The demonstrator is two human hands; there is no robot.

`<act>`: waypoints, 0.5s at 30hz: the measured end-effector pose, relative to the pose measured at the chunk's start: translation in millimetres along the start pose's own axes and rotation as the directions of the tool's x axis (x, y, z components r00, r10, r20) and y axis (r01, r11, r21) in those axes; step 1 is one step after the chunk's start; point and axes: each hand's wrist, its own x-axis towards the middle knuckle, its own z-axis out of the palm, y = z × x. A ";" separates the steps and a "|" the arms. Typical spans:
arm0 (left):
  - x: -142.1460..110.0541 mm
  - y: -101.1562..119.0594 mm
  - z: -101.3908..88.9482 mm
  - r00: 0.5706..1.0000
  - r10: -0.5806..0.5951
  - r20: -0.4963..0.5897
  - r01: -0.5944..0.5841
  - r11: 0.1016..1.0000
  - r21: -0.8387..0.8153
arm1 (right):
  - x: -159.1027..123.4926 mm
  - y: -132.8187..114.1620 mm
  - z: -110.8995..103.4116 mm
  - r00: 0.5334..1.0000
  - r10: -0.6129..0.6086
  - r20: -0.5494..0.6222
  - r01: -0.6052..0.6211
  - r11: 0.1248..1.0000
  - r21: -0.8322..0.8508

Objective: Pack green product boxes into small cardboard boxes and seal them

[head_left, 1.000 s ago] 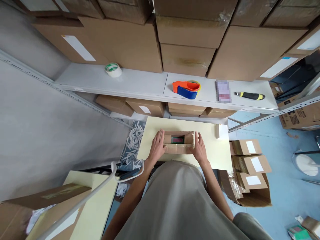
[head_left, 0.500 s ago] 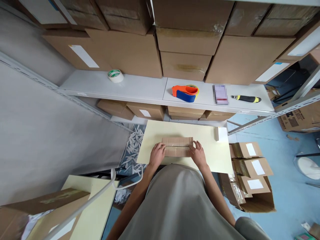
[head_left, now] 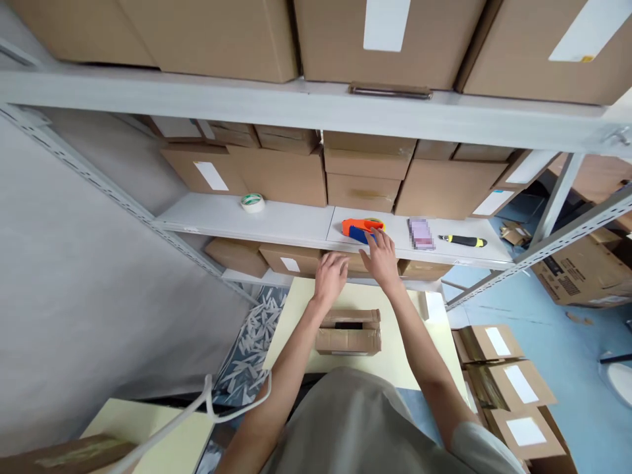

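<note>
My right hand reaches out with its fingers apart, fingertips over the near edge of the orange and blue tape dispenser on the shelf. Whether they touch it I cannot tell. To its left, my left hand hangs in the air in front of the shelf's edge, fingers loosely bent and nothing in them. Below both hands, a small cardboard box lies on the pale yellow table. Its top flaps stand slightly apart, with a dark gap between them.
Along the shelf are a tape roll, a blurred purple packet and a black-yellow utility knife. A white box sits at the table's right edge. Labelled cartons stand at right; a white curved bar is at left.
Both hands have left the small box and moved forward, the right one to the tape dispenser. The box's flaps have come apart a little. The view has tilted up.
</note>
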 end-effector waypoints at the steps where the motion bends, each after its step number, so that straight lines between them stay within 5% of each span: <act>1: 15.7 6.9 -5.1 0.999 0.019 -0.029 -0.019 1.000 -0.008 | 21.0 -1.7 0.1 1.000 0.002 0.028 -0.001 1.000 -0.025; 4: 39.8 19.6 -15.9 0.995 0.061 -0.076 -0.063 0.998 -0.022 | 63.4 -2.4 12.2 0.979 0.085 0.188 -0.068 0.993 -0.093; 8: 27.5 17.7 -16.2 0.996 0.051 -0.072 -0.056 0.997 -0.060 | 81.0 5.7 31.2 0.945 0.177 0.274 -0.149 0.982 -0.120; 12: -16.5 5.6 -6.7 0.996 -0.074 -0.054 0.063 0.983 -0.174 | 61.1 18.2 35.3 0.960 0.149 0.237 -0.146 0.989 -0.030; 15: -65.7 -1.7 0.1 0.969 -0.239 -0.056 0.213 0.932 -0.292 | 9.6 20.1 37.1 0.965 0.148 0.219 -0.181 0.973 0.140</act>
